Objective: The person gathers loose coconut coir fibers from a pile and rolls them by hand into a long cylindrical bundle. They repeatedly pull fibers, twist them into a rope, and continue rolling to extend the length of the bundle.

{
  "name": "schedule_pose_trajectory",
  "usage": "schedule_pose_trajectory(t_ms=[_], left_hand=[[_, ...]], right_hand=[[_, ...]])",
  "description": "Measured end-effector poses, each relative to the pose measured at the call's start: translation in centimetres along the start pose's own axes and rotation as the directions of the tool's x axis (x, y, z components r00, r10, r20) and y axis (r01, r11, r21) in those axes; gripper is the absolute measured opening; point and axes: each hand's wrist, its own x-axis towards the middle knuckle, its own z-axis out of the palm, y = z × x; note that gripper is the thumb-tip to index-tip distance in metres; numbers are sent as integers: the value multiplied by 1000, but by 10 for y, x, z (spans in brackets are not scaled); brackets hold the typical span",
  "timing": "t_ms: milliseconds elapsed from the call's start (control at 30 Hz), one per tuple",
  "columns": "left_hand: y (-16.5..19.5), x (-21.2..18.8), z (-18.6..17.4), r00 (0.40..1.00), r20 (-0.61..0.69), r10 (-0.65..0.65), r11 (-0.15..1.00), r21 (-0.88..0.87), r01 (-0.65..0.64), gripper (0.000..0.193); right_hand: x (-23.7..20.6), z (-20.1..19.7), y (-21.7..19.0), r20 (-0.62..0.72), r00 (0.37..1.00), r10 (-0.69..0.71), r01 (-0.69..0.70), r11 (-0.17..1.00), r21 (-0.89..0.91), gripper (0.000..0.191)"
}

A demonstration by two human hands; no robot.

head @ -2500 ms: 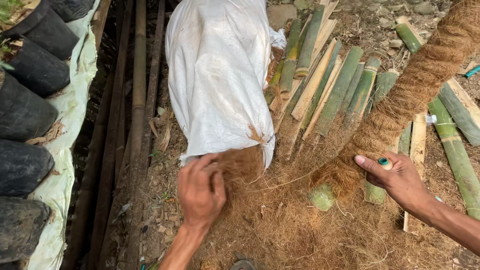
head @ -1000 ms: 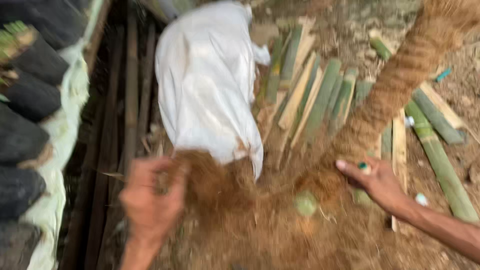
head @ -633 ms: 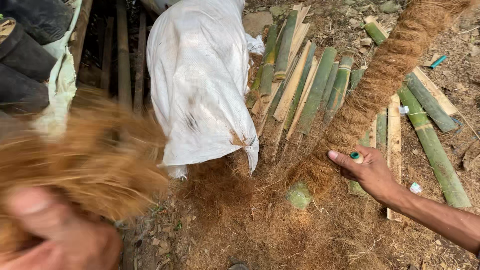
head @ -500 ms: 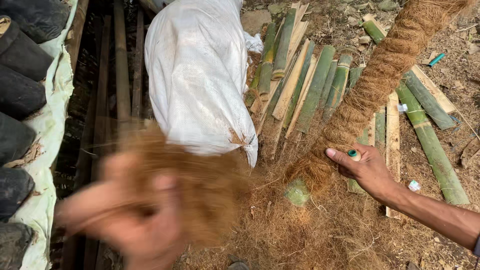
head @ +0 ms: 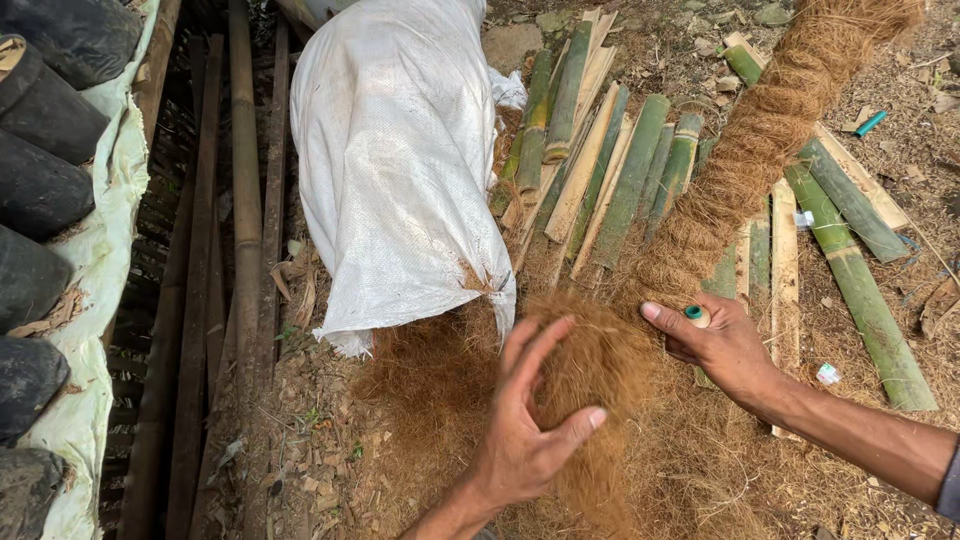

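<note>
Sack spills coir fibre, cupped by open left hand; right hand pinches the rope.

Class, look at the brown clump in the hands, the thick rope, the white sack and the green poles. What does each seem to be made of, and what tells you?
Brown clump: loose, matte, hairy strands, probably coconut fibre.
Thick rope: the same fuzzy brown fibre, twisted together.
White sack: likely woven plastic, slightly shiny, frayed at the hem.
Green poles: bamboo, with ringed nodes and pale split faces.
</note>
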Motion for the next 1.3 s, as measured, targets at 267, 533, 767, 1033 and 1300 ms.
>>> schedule_pose_trajectory(t_ms=[267,533,767,1033,1300], left_hand=[[9,-26,3,950,309,44,999,5,-47,73],[-44,1,4,996,-18,93,873,483,-72,63],[-40,-3,11,998,-58,-37,872,485,61,70],[18,-22,-42,967,-255,9,952,299,70,74],[-94,-10,-84,802,-302,-516,729,337,596,74]], right_hand=[[1,2,-3,-35,998,51,-56,988,-143,45],[-4,6,-7,17,996,92,-93,995,28,38],[-8,10,-7,-4,997,76,-75,996,52,42],[-1,5,-15,-117,992,56,-61,997,-38,40],[12,-34,9,165,986,-29,28,1000,10,45]])
